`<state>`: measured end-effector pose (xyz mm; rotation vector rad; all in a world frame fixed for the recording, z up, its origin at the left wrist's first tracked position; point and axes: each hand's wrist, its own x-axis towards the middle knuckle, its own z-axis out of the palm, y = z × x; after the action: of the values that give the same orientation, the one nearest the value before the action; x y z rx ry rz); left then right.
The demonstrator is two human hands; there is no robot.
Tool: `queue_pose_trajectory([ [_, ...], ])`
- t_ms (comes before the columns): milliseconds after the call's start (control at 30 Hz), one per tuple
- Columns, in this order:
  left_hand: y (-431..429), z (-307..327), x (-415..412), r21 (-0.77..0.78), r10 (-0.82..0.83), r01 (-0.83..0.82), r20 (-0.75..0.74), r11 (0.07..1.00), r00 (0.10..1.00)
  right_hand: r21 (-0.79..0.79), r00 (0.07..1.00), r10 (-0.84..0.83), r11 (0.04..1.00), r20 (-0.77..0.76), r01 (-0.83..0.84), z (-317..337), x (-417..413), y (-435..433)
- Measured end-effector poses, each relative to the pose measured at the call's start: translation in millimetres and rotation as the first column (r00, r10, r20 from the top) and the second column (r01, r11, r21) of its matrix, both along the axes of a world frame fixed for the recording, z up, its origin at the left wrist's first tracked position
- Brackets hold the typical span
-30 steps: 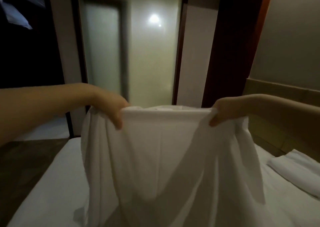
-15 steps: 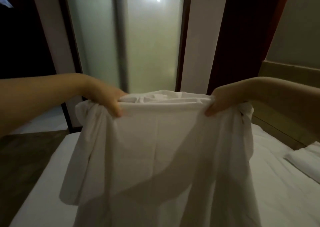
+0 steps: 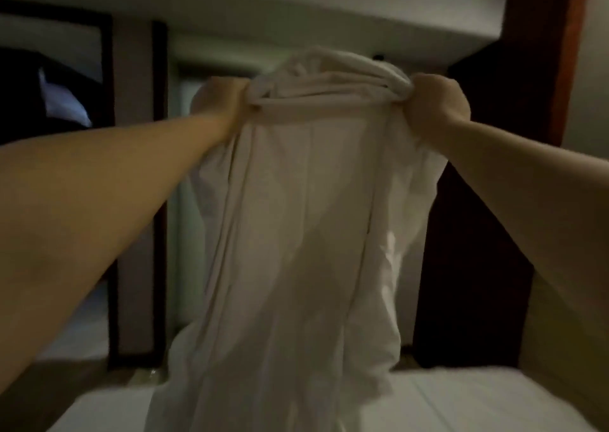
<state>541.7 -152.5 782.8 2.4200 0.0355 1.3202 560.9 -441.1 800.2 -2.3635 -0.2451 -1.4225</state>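
**Holding a white sheet [image 3: 313, 217] up by its gathered top edge, above the bed [image 3: 478, 402]**

Both bare arms reach forward and upward, and each hand has one end of the sheet's bunched upper edge. The left hand [image 3: 230, 102] is clenched on the cloth at the left end. Its fingers are folded into the fabric and mostly hidden by it, so only the back of the hand and the wrist show plainly. The right hand [image 3: 435, 105] makes a tight fist round the right end, knuckles toward the camera, with folds of cloth squeezed out of the fist toward the middle. Between the two hands the edge is rolled and rumpled into thick ridges that rise in a hump above the knuckles.

From that edge the sheet hangs down in long vertical folds, narrow between the forearms and wider lower down. Its lower part reaches the bottom of the view in front of the pale bed. The blur does not show whether the cloth rests on the mattress or hangs clear of it.

Behind the sheet, a frosted glass panel [image 3: 188, 201] stands to its left and a dark wooden panel [image 3: 478, 234] to its right. A strip of dark floor [image 3: 49, 395] shows at the lower left, beside the bed.
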Motion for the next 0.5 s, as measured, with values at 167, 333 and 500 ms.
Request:
queue_pose_trajectory([
  [167, 13, 26, -13, 0.357, 0.175, 0.0, -0.458, 0.934, 0.872, -0.46, 0.959, -0.128, 0.888, -0.254, -0.003, 14, -10, -10],
  [333, 5, 55, -70, 0.278, 0.096, -0.051, -0.15, 0.959, 0.984, -0.568, 0.947, -0.287, 0.759, 0.147, 0.318, 48, -55, -4],
  [500, 15, 72, -139, 0.191, -0.036, 0.132, -0.44, 0.973, 0.897, -0.437, 0.945, -0.082, 0.897, -0.315, -0.068, 69, -113, 3],
])
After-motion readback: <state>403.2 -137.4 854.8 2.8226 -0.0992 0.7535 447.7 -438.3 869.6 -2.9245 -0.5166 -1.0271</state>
